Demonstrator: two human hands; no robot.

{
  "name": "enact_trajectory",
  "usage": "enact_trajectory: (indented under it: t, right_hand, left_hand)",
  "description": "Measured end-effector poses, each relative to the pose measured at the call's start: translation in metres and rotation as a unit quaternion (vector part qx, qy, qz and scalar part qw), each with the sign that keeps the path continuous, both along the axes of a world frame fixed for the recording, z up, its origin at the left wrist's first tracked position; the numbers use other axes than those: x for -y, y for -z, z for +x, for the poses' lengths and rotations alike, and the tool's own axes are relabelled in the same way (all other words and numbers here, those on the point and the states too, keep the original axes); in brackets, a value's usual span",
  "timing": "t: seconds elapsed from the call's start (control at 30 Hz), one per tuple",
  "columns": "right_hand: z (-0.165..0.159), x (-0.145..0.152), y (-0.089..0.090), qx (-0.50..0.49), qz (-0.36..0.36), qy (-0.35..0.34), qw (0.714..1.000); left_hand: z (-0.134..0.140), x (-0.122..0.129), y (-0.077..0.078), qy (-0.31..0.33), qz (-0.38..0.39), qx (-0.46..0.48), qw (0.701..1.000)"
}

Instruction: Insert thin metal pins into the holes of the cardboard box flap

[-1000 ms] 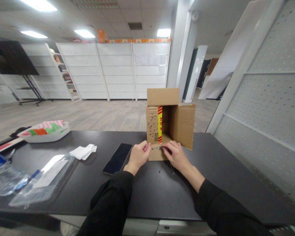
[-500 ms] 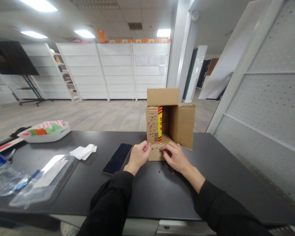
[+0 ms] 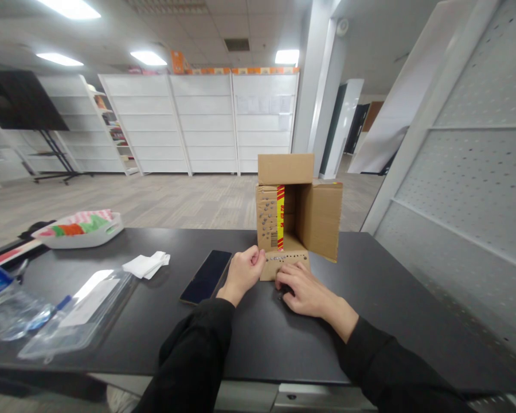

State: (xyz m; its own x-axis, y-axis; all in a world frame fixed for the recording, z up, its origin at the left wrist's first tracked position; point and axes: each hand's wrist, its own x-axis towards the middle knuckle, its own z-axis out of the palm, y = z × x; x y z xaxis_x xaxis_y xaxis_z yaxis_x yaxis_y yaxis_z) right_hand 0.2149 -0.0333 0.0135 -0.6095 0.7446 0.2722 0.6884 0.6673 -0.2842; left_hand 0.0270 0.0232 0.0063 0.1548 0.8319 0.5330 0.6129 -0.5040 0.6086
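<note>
An open cardboard box (image 3: 322, 221) stands on its side on the table. Small round metal heads dot its left flap, and a row of heads and dark holes runs along its lower flap (image 3: 301, 258). My left hand (image 3: 244, 271) is closed beside the left end of that flap; whatever its fingers hold is hidden. In front of the flap, my right hand (image 3: 307, 291) is low over the table with curled fingers, thumb and forefinger close together. A small dark thing shows by its fingertips, too little to name.
A dark phone (image 3: 206, 277) lies left of my left hand. Farther left are folded white tissue (image 3: 146, 265), a clear plastic case (image 3: 83, 315), a water bottle (image 3: 8, 310) and a white basket (image 3: 83, 238). A perforated panel (image 3: 468, 195) rises along the right side.
My right hand has moved from the lower flap down to the table before it, uncovering the right part of the row of holes. My left hand stays where it was, still closed.
</note>
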Motion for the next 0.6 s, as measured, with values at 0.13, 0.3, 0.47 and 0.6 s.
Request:
enact_trajectory:
  t: [0.13, 0.3, 0.47, 0.6]
  right_hand:
    - [-0.0009, -0.0002, 0.0001, 0.008, -0.005, -0.004, 1.000]
    - [-0.0016, 0.0000, -0.0011, 0.023, -0.015, -0.001, 1.000]
    - [-0.0019, 0.0019, -0.0040, 0.029, -0.024, -0.005, 0.999]
    - [-0.0024, 0.0025, -0.0044, 0.027, -0.021, -0.003, 0.999]
  left_hand:
    - [0.0001, -0.0006, 0.0004, 0.001, 0.002, 0.003, 1.000]
    - [0.0000, -0.0013, 0.0010, 0.001, -0.002, 0.002, 1.000]
    - [-0.0004, -0.0008, 0.0010, 0.006, 0.003, 0.000, 1.000]
    - [-0.0001, -0.0013, 0.0005, 0.005, 0.004, -0.002, 1.000]
